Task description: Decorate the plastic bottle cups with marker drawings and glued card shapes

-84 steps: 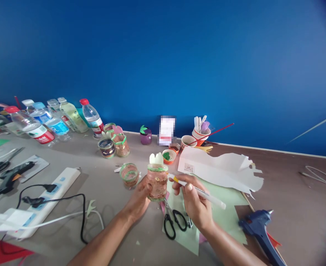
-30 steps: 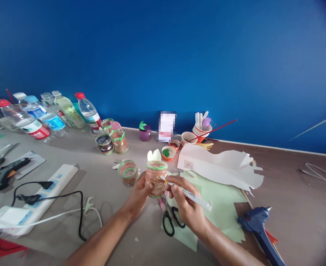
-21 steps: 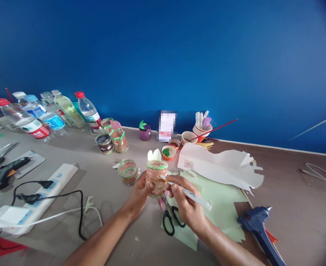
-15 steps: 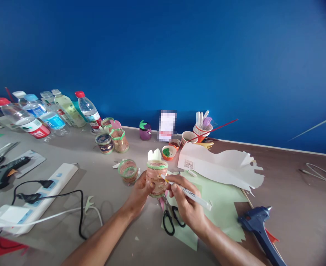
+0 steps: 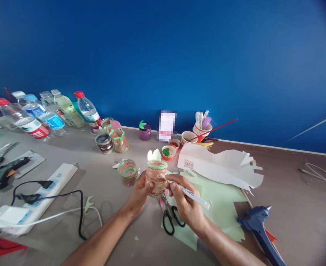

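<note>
Upright in my left hand (image 5: pixel 140 194) is a painted jar (image 5: pixel 156 184), pinkish brown with green bands at rim and base and pale petal-shaped cutouts rising behind the rim. My thumb presses its side. My right hand (image 5: pixel 189 199) is closed around a white marker (image 5: pixel 197 198), whose tip meets or nearly meets the jar's front. Beneath my hands lie scissors (image 5: pixel 168 221) with black handles, on pale green paper (image 5: pixel 220 207). Just left of the held jar stands another brown and green jar (image 5: pixel 127 171).
Behind stand more decorated jars (image 5: pixel 120 140), a purple jar (image 5: pixel 145 132), a paint cup (image 5: pixel 168 152) and a cup of markers (image 5: pixel 202 129). Bottles (image 5: pixel 88 111) and a power strip (image 5: pixel 46 199) with cables are left. White paper (image 5: pixel 220 166) and a blue glue gun (image 5: pixel 259 225) lie right.
Almost nothing differs. The marker's rear end has shifted slightly left and down while its tip stays at the jar's front.
</note>
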Available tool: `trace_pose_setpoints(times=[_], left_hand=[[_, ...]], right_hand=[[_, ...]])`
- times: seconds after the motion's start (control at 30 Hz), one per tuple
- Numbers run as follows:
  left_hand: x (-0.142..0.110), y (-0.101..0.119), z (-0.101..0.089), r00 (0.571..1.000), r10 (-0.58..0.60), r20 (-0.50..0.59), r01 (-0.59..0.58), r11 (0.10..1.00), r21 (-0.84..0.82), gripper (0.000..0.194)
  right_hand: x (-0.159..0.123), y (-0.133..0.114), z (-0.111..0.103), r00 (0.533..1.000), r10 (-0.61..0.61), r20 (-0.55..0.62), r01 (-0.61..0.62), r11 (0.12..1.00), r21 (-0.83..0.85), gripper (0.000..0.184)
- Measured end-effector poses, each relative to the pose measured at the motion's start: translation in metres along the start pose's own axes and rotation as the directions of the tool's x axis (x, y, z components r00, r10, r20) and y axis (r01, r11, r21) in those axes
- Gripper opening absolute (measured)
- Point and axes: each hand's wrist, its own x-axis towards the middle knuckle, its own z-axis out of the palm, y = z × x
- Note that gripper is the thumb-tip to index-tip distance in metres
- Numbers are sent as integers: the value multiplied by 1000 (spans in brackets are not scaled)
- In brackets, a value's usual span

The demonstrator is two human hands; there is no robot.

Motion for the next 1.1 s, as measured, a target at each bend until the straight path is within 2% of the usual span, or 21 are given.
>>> trace_pose_setpoints(times=[0.53, 0.87, 1.1], left_hand=[[-1, 3, 0, 1000, 5, 9, -4, 1000, -26, 60], [0, -3, -3, 999, 41, 15, -41, 999, 18, 59], [1, -3, -3, 998, 68, -2, -68, 996, 57, 61]], right_hand=[[-1, 4, 1, 999, -2, -36, 1, 1000, -11, 25], [-2, 2, 0, 998, -65, -22, 65, 998, 7, 24], [-2, 2, 1, 996, -92, -10, 92, 995, -42, 23]])
